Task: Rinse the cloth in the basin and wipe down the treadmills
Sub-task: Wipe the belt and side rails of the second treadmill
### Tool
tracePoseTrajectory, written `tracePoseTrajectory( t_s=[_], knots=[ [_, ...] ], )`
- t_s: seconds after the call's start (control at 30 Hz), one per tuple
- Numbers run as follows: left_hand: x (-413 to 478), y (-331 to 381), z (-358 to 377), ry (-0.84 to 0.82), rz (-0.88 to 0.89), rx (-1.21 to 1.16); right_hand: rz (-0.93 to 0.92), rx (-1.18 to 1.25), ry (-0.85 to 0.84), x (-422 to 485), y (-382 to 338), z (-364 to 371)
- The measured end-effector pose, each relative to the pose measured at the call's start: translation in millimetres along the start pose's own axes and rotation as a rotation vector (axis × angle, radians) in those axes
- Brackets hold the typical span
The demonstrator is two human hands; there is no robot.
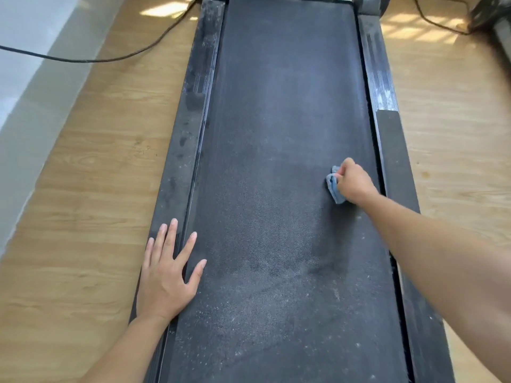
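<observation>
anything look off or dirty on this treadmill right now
Yes. The belt is filmed with pale dust and speckled grit, heaviest near the bottom, and the left side rail is smudged. The cloth in the right hand has reached only the belt's right edge.

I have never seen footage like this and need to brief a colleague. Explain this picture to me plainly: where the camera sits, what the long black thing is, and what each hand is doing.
There is only one picture, taken by a wide-angle camera worn on the person's head, looking forward and down. That is why you see two bare arms reaching in from the bottom edge and no face.

The long black surface is the treadmill belt, dusty and speckled, with darker patches in places. It runs between two side rails, and the machine stands on a wooden floor. A black cable trails across the floor at upper left.

The right hand is closed around a small blue cloth, pressing it on the belt near the right edge. The left hand holds nothing: it lies flat, fingers spread, across the left rail and the belt's edge.

No basin is in view.
</observation>
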State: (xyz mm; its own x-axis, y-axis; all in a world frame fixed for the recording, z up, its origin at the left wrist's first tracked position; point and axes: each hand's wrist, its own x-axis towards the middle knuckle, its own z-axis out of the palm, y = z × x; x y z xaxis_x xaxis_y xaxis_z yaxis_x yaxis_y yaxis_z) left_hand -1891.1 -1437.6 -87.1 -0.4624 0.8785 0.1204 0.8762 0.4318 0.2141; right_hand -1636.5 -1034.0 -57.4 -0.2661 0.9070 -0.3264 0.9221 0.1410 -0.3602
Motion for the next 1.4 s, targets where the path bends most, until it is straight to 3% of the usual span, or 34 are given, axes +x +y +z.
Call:
tracePoseTrajectory(
  t_s=[0.1,0.2,0.33,0.4,0.53,0.7,0.97,1.07,1.27,1.4],
  knots=[
    [0,-1,1,-0.014,0.007,0.0,-0.045,-0.011,0.019,-30,16,5],
    [-4,1,-3,-0.034,-0.01,0.011,-0.082,0.034,-0.009,-133,44,27],
    [1,-1,-8,-0.031,-0.017,0.005,-0.274,-0.017,-0.005,-217,76,48],
    [0,0,-9,-0.01,-0.015,-0.005,-0.289,-0.058,0.043,-193,75,48],
    [0,0,-3,0.011,-0.003,-0.026,-0.106,-0.098,0.182,-80,52,30],
    [0,3,2,0.02,0.004,-0.024,-0.13,-0.212,0.145,-17,45,-1],
    [-2,3,0,0.027,0.008,-0.037,-0.207,-0.255,0.081,-216,115,37],
    [-2,6,0,0.024,-0.004,-0.046,-0.401,-0.344,0.08,-259,124,39],
    [-3,-1,5,0.012,-0.007,-0.041,-0.239,-0.19,0.258,-133,88,32],
    [-2,-5,10,0.036,0.003,-0.022,-0.183,-0.279,0.194,-26,48,7]
  ],
)
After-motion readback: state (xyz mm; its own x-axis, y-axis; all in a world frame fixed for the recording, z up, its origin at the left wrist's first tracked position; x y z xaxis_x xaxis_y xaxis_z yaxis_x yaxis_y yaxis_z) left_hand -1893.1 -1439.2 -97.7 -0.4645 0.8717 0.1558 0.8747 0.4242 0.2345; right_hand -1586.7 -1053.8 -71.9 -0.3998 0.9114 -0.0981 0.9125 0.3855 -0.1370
